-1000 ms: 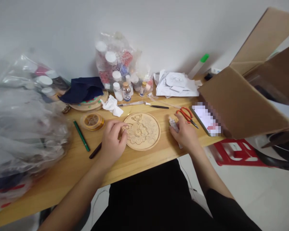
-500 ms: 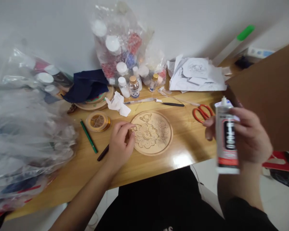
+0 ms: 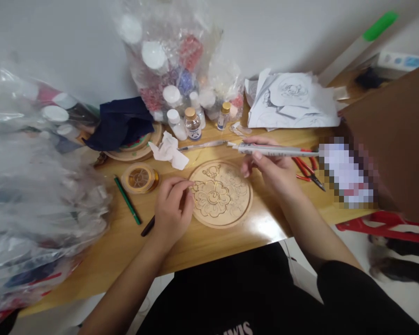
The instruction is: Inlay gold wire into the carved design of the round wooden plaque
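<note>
A round wooden plaque (image 3: 235, 213) lies flat on the table, with a flower drawn on it and partly outlined in gold line. My left hand (image 3: 174, 204) rests at its left rim, fingers curled and fingertips over the edge; whatever they pinch, if anything, is too small to make out. In my right hand (image 3: 272, 165) is a glue tube (image 3: 282, 150), held nearly level above the plaque's upper right, its white nozzle pointing left. A spool of gold wire (image 3: 139, 179) sits left of the plaque.
Left of my hand lie a green pencil (image 3: 127, 200) and a dark stick (image 3: 148, 226). Crumpled tissue (image 3: 169, 150), small bottles (image 3: 193, 125) and paper drawings (image 3: 293, 100) line the back. Red-handled pliers (image 3: 307, 172) and a cardboard box (image 3: 394, 135) are on the right; plastic bags (image 3: 38, 200) crowd the left.
My right hand has swung left from the table's right side to above the plaque, tipping the glue tube from upright to level. The left hand stays by the plaque's rim.
</note>
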The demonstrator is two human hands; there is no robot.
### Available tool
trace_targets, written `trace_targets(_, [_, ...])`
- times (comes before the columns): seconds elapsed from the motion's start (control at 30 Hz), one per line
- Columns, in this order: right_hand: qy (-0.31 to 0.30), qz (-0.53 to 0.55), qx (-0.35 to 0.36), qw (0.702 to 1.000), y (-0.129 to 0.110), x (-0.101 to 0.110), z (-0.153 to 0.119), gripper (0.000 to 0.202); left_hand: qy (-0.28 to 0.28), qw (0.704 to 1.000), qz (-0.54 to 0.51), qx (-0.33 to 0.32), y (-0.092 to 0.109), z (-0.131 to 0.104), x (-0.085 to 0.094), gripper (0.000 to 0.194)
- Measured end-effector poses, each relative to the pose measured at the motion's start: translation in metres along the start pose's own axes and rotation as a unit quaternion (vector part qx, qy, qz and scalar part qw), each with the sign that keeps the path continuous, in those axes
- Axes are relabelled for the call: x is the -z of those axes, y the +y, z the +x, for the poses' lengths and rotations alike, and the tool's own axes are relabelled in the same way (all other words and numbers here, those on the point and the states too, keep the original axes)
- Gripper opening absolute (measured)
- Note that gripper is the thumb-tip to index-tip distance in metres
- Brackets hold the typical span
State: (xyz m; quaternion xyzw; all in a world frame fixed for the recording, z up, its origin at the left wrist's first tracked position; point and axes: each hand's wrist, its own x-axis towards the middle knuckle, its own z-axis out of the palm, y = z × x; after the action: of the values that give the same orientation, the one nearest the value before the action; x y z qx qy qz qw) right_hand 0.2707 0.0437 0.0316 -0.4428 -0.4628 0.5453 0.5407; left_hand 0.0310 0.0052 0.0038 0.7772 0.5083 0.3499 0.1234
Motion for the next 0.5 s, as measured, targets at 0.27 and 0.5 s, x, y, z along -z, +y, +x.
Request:
trace_targets(0.27, [0.086, 0.052, -0.046, 0.994, 0.006, 0.011, 0.009, 0.043, -0.007, 0.998, 0.051, -0.035, -0.003, 0.004, 0.003, 0.021])
trace_targets(0.5, [0.027, 0.088, -0.089, 0.992, 0.009, 0.004, 0.005, 0.046, -0.065, 0.993, 0.089, -0.047, 0.005, 0.038, 0.013, 0.022])
